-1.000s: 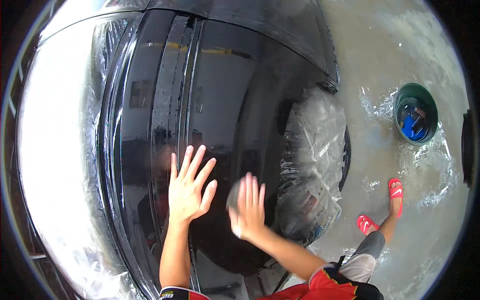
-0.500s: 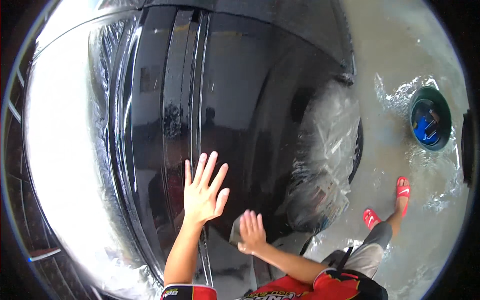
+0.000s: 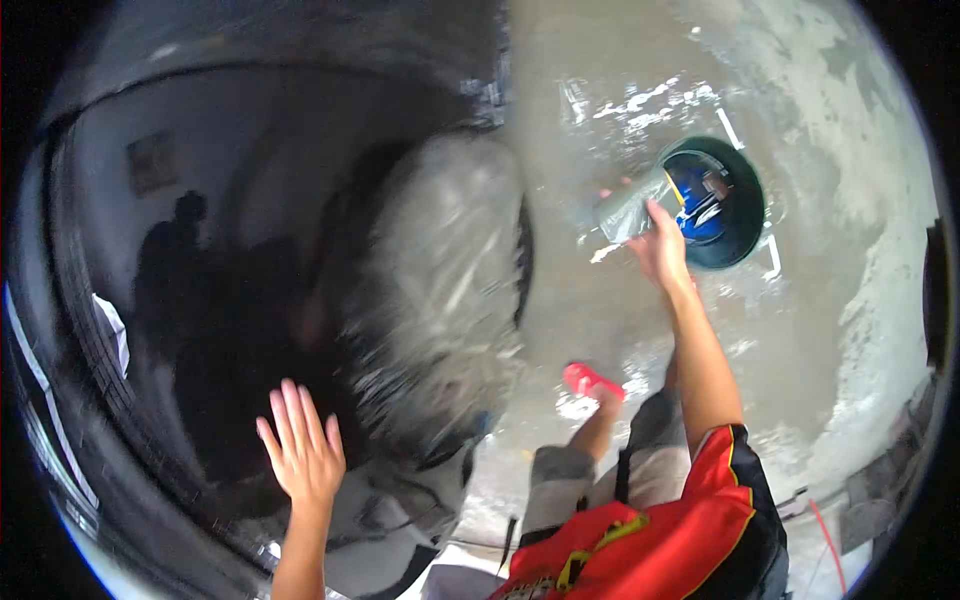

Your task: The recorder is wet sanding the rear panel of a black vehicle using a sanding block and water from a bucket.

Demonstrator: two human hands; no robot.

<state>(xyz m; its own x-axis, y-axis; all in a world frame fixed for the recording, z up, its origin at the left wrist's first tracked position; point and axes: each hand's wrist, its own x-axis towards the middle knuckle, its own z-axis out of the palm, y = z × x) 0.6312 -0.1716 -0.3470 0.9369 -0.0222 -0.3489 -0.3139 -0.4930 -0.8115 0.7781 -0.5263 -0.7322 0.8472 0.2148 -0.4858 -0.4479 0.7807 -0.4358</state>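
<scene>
My left hand (image 3: 304, 445) lies flat, fingers stretched, against the glossy black car panel (image 3: 240, 330); nothing is in it. Out over the wet floor, my right hand (image 3: 662, 245) grips a thin, greyish rectangular sheet (image 3: 637, 208) that looks like sandpaper, thumb on top and fingertips showing beyond its far edge. Just right of the sheet stands a round dark green bucket (image 3: 748, 205). Blue and dark objects, too blurred to name, lie inside it. The sheet overlaps the bucket's left rim in view; I cannot tell whether they touch.
Crinkled clear plastic (image 3: 445, 250) covers the wheel area between the panel and the floor. The grey floor (image 3: 590, 290) is wet and shiny. My foot in a red slide (image 3: 594, 382) stands below the bucket. A red line (image 3: 828, 545) runs at the lower right.
My right hand has left the car with the sheet and swung right to the bucket. My left hand stays flat on the panel. The view has shifted right.
</scene>
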